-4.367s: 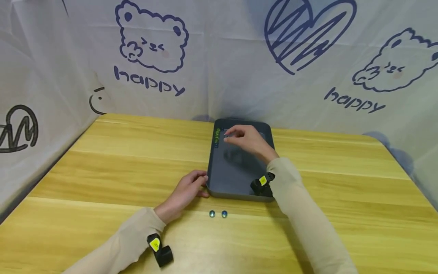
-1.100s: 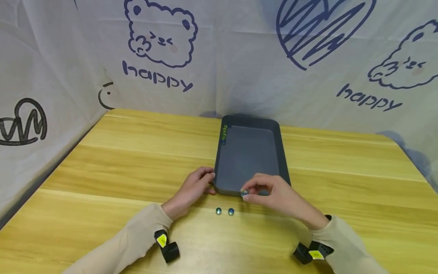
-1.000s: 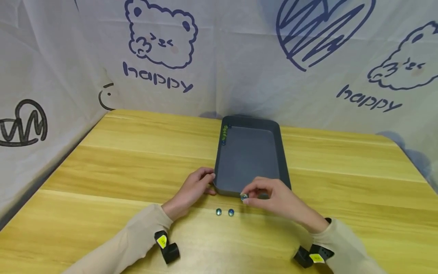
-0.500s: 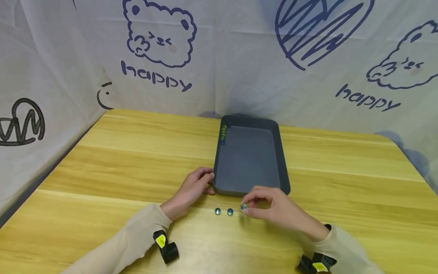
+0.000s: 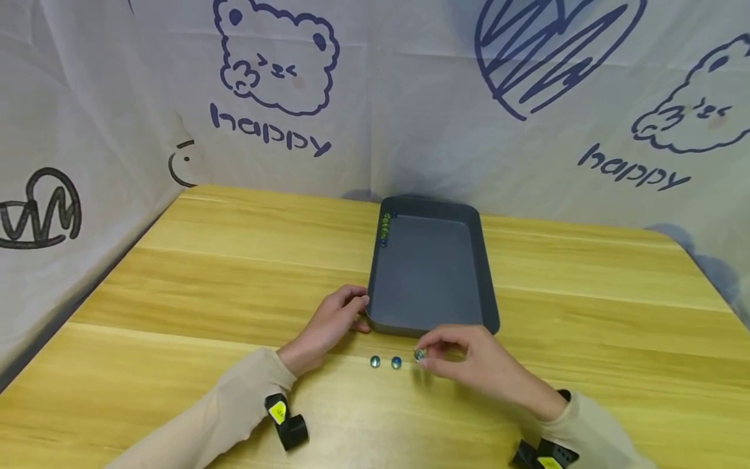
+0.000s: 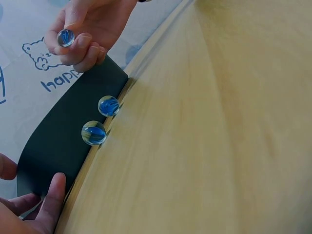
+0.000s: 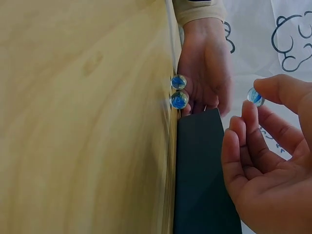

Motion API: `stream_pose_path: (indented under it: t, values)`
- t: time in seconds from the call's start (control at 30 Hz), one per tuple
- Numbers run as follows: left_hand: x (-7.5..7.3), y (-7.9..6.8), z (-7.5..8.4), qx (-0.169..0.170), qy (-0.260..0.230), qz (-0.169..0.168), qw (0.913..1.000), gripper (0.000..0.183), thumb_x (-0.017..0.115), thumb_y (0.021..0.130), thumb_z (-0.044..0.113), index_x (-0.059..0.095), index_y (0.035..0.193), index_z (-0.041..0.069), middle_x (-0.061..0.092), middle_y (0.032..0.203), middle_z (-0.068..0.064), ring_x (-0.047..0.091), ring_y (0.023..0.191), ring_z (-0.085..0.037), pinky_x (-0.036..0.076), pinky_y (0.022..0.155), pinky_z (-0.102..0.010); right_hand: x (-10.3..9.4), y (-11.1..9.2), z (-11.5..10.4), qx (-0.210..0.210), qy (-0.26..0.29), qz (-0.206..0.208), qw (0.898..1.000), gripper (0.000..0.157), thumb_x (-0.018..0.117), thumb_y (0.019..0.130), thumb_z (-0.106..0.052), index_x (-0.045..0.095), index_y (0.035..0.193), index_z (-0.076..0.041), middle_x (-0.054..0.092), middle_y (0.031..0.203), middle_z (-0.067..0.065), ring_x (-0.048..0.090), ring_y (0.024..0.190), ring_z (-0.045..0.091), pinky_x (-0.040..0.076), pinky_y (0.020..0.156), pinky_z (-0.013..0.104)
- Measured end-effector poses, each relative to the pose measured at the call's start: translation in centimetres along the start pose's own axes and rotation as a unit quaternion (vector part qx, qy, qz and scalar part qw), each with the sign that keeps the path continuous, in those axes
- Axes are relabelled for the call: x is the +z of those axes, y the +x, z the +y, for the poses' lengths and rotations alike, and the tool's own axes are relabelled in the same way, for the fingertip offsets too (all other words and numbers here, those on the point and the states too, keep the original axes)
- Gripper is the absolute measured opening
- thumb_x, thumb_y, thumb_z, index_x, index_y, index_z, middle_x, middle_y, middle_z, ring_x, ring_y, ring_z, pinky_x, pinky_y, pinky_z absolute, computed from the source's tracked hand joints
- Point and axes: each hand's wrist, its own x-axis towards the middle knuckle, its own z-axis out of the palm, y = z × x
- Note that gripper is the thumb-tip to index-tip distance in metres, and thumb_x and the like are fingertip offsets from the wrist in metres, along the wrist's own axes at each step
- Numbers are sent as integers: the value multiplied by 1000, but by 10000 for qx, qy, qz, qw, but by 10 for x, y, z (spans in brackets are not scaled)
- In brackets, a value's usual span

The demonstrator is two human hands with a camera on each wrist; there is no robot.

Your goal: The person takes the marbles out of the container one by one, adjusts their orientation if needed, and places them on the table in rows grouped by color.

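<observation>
My right hand [image 5: 477,365] pinches a clear glass marble with a blue swirl [image 7: 255,97] between thumb and fingertips, just in front of the tray's near edge. Left of it on the table sit two similar marbles, a left one [image 5: 375,361] and a right one [image 5: 396,363], side by side. The dark grey rectangular tray [image 5: 430,280] lies behind them. At its near left corner my left hand [image 5: 325,326] holds the edge, thumb tip at the rim and other fingers [image 6: 54,197] against the outer wall.
Inside the tray, a row of small green and blue pieces [image 5: 385,228] runs along the far left wall. The wooden table [image 5: 234,273] ends at a white cloth backdrop [image 5: 410,130] with drawn bears and a heart. Both wrists carry black cameras.
My right hand has come from over the tray's far left to its near side, carrying a marble, then lowered toward the table beside the two marbles. My left hand stays at the tray corner.
</observation>
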Motion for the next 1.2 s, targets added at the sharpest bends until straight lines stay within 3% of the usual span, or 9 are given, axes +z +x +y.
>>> stream_pose_path:
  t: [0.37, 0.7, 1.2]
  values:
    - [-1, -1, 1, -51, 21, 35, 10000, 35, 45, 101, 11, 50, 130, -8, 57, 113, -21, 60, 89, -23, 58, 75, -33, 1, -1, 1, 445, -471, -378, 9972, 20, 68, 91, -24, 72, 104, -10, 66, 80, -9, 60, 73, 9, 51, 66, 25]
    - [-2, -1, 2, -91, 59, 77, 9999, 35, 45, 101, 12, 50, 130, -7, 57, 113, -22, 61, 86, -22, 58, 74, -33, -1, 3, 5, 627, -399, -577, 9956, 21, 69, 90, -22, 71, 105, -8, 68, 77, -6, 61, 64, 9, 46, 53, 22]
    - [-1, -1, 0, 3, 4, 14, 10000, 35, 46, 101, 12, 51, 130, -7, 57, 115, -21, 61, 86, -21, 58, 74, -33, -1, 3, 14, 575, -469, -691, 9948, 19, 68, 91, -22, 72, 104, -9, 66, 81, -8, 58, 69, 7, 48, 59, 22]
